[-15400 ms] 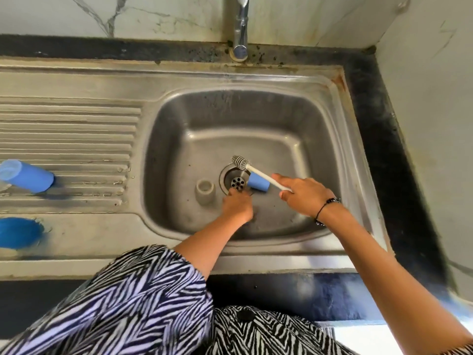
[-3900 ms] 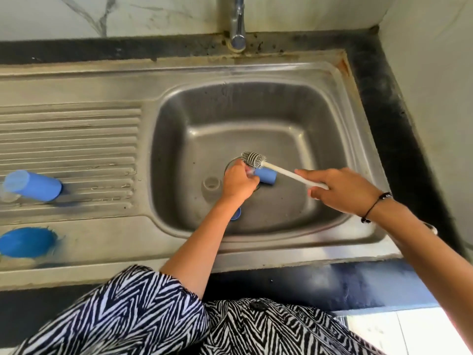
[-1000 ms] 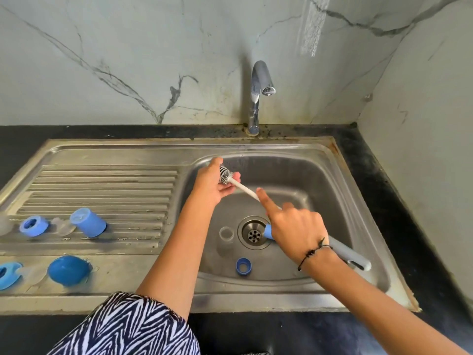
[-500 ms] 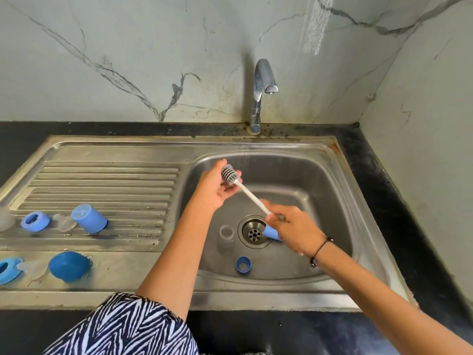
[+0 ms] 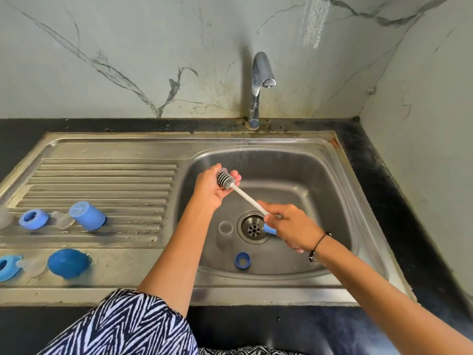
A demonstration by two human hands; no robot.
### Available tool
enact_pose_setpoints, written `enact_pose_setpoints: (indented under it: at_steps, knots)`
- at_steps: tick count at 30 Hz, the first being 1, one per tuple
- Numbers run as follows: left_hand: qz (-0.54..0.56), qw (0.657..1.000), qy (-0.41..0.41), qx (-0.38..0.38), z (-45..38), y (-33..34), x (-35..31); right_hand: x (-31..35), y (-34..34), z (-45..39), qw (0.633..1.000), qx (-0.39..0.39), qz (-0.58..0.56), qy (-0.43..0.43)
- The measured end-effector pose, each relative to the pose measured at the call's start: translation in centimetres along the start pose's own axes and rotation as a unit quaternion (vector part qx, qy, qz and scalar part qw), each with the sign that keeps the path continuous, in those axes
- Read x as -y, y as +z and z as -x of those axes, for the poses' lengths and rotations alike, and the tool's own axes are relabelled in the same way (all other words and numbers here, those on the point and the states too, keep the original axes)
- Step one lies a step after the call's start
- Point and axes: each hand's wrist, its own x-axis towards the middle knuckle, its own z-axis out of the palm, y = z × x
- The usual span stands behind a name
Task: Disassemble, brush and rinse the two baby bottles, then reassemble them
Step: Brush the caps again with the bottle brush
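Bottle parts lie scattered across the steel sink (image 5: 256,144), seen from the head camera looking down. Over the basin, just left of the frame's centre, the left hand (image 5: 210,190) curls its fingers around something small and clear (too hidden behind the bristles to name for sure), and the grey bristled head of the bottle brush (image 5: 225,180) sits right against that palm. The brush's white stem runs down and to the right into the right hand (image 5: 291,228), which grips the handle with fingers wrapped round it; a bit of blue from the handle shows just below the knuckles. A dark cord bracelet (image 5: 318,243) circles that wrist.

On the basin floor, a clear ring-shaped piece (image 5: 225,228) rests just left of the drain (image 5: 253,228), and a blue collar ring (image 5: 242,260) lies nearer the front wall of the basin, apart from both.

At the left of the frame, on the ribbed drainboard (image 5: 102,175), a blue bottle body (image 5: 87,216) lies tilted on its side, a clear teat (image 5: 62,220) just beside it, then another blue ring (image 5: 33,219). Lower left, on the flat front ledge, a blue dome cap (image 5: 67,262) sits beside a second clear piece (image 5: 32,265) and a blue ring (image 5: 6,267) cut off by the frame's edge.

The tap (image 5: 259,80) stands at the upper centre, no water running from it. A zebra-patterned sleeve (image 5: 122,326) fills the bottom.
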Motion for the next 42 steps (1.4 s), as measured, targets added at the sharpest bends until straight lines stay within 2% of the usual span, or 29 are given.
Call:
enact_pose_setpoints:
  at_steps: [2, 3, 8, 10, 12, 14, 17, 21, 23, 26, 28, 31, 34, 39, 42]
  knots:
    - [0.045, 0.999, 0.003, 0.009, 0.0, 0.2, 0.2, 0.1, -0.3, 0.5, 0.979, 0.061, -0.183, 0.070]
    - [0.066, 0.998, 0.006, 0.013, 0.0, 0.3, 0.2, 0.1, -0.7, 0.6, 0.962, 0.093, -0.240, 0.088]
    - [0.142, 0.988, 0.006, 0.059, 0.1, 1.2, 0.2, -0.3, -2.0, 1.0, 0.866, 0.233, -0.418, 0.142]
    - [0.167, 0.983, -0.001, 0.078, 0.0, 1.6, 0.1, -0.6, -2.3, 1.3, 0.835, 0.270, -0.457, 0.143]
    - [0.168, 0.983, -0.004, 0.079, -0.3, 1.6, 0.0, -0.9, -2.6, 1.7, 0.851, 0.262, -0.431, 0.145]
    - [0.104, 0.994, 0.014, 0.042, -0.9, 1.3, -0.1, -1.6, -2.9, 2.2, 0.904, 0.213, -0.343, 0.141]
    - [-0.082, 0.996, 0.032, -0.014, -1.1, 0.8, 0.7, -2.9, -3.4, 2.8, 0.952, 0.129, -0.237, 0.142]
    - [-0.279, 0.960, -0.006, -0.010, -0.6, 0.9, 3.9, -5.3, -4.5, 2.0, 0.973, 0.051, -0.140, 0.176]
    - [-0.386, 0.922, -0.020, 0.002, -0.7, 1.2, 6.4, -6.2, -4.9, 1.6, 0.979, 0.024, -0.083, 0.186]
    - [-0.554, 0.828, -0.054, 0.070, -1.0, 1.3, 10.2, -6.9, -5.1, 1.3, 0.981, 0.012, -0.048, 0.186]
    - [-0.628, 0.766, -0.071, 0.115, -1.2, 1.3, 12.2, -7.1, -5.3, 1.1, 0.982, 0.011, -0.039, 0.185]
    - [-0.739, 0.651, -0.073, 0.157, -1.7, 1.2, 14.4, -7.2, -5.2, 0.8, 0.982, 0.006, -0.024, 0.188]
    - [-0.798, 0.570, -0.071, 0.185, -2.3, 1.1, 16.0, -7.3, -5.1, 0.7, 0.983, 0.011, 0.012, 0.183]
    - [-0.846, 0.484, -0.010, 0.225, -3.5, 0.8, 17.9, -7.9, -5.2, 0.1, 0.981, 0.021, 0.042, 0.187]
    - [-0.857, 0.465, 0.005, 0.223, -4.1, 0.8, 18.4, -8.4, -5.1, -0.3, 0.981, 0.021, 0.049, 0.186]
